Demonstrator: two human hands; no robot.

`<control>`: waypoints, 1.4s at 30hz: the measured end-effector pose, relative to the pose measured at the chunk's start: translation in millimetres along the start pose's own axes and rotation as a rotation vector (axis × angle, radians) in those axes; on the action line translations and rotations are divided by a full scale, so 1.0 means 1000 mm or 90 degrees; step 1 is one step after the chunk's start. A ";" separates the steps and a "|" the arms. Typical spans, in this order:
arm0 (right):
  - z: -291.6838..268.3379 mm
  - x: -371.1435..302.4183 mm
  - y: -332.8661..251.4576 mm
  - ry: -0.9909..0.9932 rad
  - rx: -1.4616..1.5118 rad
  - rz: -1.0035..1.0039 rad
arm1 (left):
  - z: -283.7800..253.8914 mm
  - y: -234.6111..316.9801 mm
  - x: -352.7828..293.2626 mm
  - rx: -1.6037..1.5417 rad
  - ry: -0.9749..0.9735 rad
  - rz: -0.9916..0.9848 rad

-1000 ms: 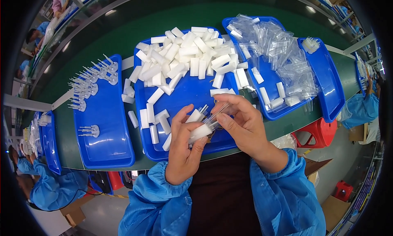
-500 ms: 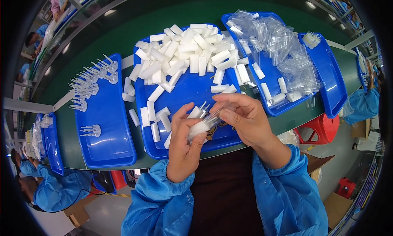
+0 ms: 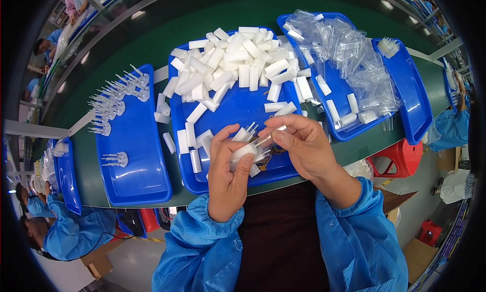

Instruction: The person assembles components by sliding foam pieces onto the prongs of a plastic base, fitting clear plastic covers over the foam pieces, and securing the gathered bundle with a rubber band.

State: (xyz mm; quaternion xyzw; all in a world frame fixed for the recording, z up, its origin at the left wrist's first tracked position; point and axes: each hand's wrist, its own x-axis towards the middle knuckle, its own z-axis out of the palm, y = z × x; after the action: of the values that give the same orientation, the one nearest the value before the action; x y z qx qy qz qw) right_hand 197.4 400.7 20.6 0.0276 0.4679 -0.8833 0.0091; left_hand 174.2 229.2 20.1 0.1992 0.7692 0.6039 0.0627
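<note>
Between both hands, over the near edge of the middle blue tray (image 3: 238, 109), is a white block (image 3: 244, 151) with a clear plastic sleeve (image 3: 263, 141) at its right end. My left hand (image 3: 226, 173) is closed round the block, thumb on its near side. My right hand (image 3: 309, 147) pinches the far right end of the sleeve between thumb and fingers. How far the block sits inside the sleeve is partly hidden by fingers. Just behind them, a white pronged piece (image 3: 249, 131) shows in the tray, near loose white blocks (image 3: 195, 161).
A heap of white blocks (image 3: 223, 64) fills the middle tray's far part. Clear sleeves (image 3: 349, 54) pile up in the right tray (image 3: 329, 75). White pronged pieces (image 3: 109, 109) stand in the left tray (image 3: 134, 165). A narrow blue tray (image 3: 416, 107) and red stool (image 3: 405, 158) are farther right.
Both hands keep their grips in almost the same place. The clear sleeve has turned slightly and shows more plainly between them. The whole view has shifted a little.
</note>
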 end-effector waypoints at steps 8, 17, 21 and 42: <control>0.003 0.000 0.000 0.036 -0.043 -0.017 | 0.002 0.004 0.001 -0.061 -0.003 -0.070; 0.008 -0.001 0.000 0.034 -0.092 -0.069 | 0.003 0.001 0.002 0.019 0.003 -0.001; 0.010 -0.002 -0.004 0.035 -0.193 -0.086 | 0.003 0.002 0.001 0.003 0.004 -0.004; -0.001 -0.006 -0.019 0.000 -0.394 -0.078 | -0.004 0.006 -0.003 0.061 -0.092 0.034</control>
State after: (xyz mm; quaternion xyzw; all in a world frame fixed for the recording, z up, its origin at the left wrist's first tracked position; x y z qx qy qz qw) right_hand 203.0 412.1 36.3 -0.0049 0.7152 -0.6979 -0.0358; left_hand 176.4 225.4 26.3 0.2657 0.7849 0.5521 0.0921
